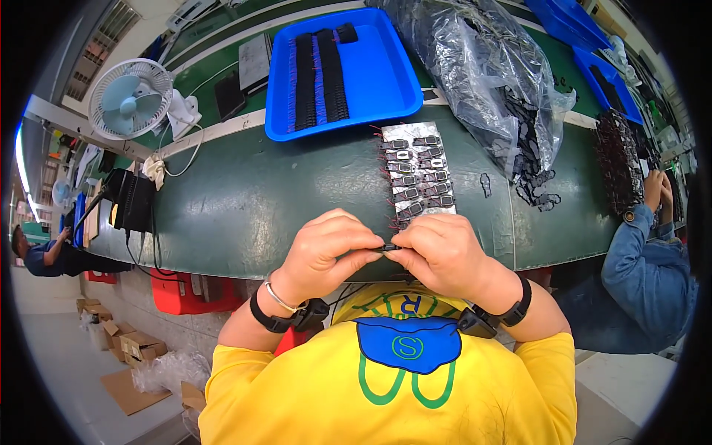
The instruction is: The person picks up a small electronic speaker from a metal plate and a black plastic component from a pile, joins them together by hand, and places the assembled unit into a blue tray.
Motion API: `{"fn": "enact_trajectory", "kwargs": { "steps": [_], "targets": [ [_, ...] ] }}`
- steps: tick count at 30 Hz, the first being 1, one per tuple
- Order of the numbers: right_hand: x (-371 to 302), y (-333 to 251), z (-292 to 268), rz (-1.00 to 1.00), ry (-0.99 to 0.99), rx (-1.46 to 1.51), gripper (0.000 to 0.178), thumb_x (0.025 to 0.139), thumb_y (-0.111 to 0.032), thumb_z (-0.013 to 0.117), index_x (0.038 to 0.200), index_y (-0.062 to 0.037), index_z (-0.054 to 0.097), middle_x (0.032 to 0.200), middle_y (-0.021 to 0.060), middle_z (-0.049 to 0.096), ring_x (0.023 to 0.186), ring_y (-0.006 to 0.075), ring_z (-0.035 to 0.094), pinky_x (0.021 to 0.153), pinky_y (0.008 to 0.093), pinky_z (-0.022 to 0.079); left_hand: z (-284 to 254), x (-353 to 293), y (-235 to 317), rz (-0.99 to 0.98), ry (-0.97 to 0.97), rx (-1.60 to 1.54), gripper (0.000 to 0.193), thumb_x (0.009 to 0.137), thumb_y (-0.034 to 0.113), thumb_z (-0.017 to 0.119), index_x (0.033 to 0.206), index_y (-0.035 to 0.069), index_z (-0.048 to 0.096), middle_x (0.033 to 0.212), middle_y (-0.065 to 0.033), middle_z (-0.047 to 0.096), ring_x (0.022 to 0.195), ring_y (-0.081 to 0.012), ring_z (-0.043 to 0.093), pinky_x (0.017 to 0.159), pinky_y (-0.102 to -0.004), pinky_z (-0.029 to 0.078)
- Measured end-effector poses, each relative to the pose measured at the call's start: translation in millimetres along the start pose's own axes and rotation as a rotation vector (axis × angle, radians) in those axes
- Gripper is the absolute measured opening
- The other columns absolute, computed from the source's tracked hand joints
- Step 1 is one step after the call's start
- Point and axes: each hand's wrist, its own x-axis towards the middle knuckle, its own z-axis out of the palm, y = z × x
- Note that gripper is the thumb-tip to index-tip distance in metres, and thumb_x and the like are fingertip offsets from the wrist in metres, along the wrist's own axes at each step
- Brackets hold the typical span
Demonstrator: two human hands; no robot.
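Observation:
My left hand (330, 248) and my right hand (441, 252) meet at the near edge of the green worktable (252, 200). Together they pinch one small black part (387, 248) between their fingertips. Just beyond my hands lies a grey metal plate (415, 174) carrying several rows of the same small black parts with thin red and blue wires. Both wrists wear black straps.
A blue tray (371, 74) with black part strips sits at the back. A clear plastic bag (489, 74) of black parts lies at the right. A white fan (132, 98) and black box (133, 200) stand left. A co-worker's denim sleeve (645, 274) is at the right.

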Motion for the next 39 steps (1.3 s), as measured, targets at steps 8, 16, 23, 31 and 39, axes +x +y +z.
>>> {"fn": "enact_trajectory", "kwargs": {
  "steps": [8,16,23,31,39],
  "targets": [
    [-4,2,-16,-0.005,-0.009,0.088,0.016,0.070,-0.007,0.077,0.073,-0.0015,0.061,0.065,0.0088,0.059,0.056,0.0227,0.058,0.050,0.0317,0.044,-15,12,-6,-0.058,-0.072,0.183,0.021,0.070,0.003,0.075,0.091,0.003,0.069,0.080,-0.0081,0.066,0.075,-0.0230,0.063,0.067,-0.0303,0.050],
    [-23,17,-43,0.242,0.146,0.051,0.007,0.078,-0.003,0.071,0.079,0.0000,0.065,0.066,0.0060,0.060,0.055,0.0132,0.054,0.051,0.0259,0.041,-54,136,-96,-0.339,-0.107,0.368,0.021,0.075,0.013,0.074,0.092,0.001,0.069,0.085,-0.0111,0.070,0.078,-0.0193,0.066,0.073,-0.0302,0.051],
    [-17,60,-46,0.396,0.184,-0.023,0.010,0.079,-0.003,0.070,0.088,-0.0003,0.066,0.076,0.0046,0.059,0.060,0.0106,0.052,0.055,0.0239,0.042,-37,177,-166,-0.375,-0.358,0.616,0.021,0.071,0.015,0.075,0.091,0.007,0.072,0.088,-0.0128,0.070,0.083,-0.0274,0.066,0.078,-0.0357,0.052],
    [26,102,-47,0.418,0.079,-0.079,0.019,0.079,-0.008,0.071,0.096,-0.0023,0.067,0.081,0.0058,0.059,0.067,0.0136,0.054,0.062,0.0265,0.045,-33,184,-180,-0.392,-0.321,0.762,0.022,0.072,0.015,0.074,0.093,0.009,0.071,0.092,-0.0132,0.069,0.088,-0.0305,0.065,0.080,-0.0382,0.051],
    [55,107,-48,0.548,-0.164,-0.228,0.021,0.076,-0.018,0.071,0.093,-0.0064,0.068,0.088,0.0141,0.064,0.084,0.0304,0.063,0.074,0.0393,0.049,-37,183,-181,-0.347,-0.242,0.814,0.026,0.074,0.016,0.073,0.098,0.007,0.070,0.096,-0.0149,0.068,0.091,-0.0310,0.065,0.083,-0.0389,0.050]
  ]
}}
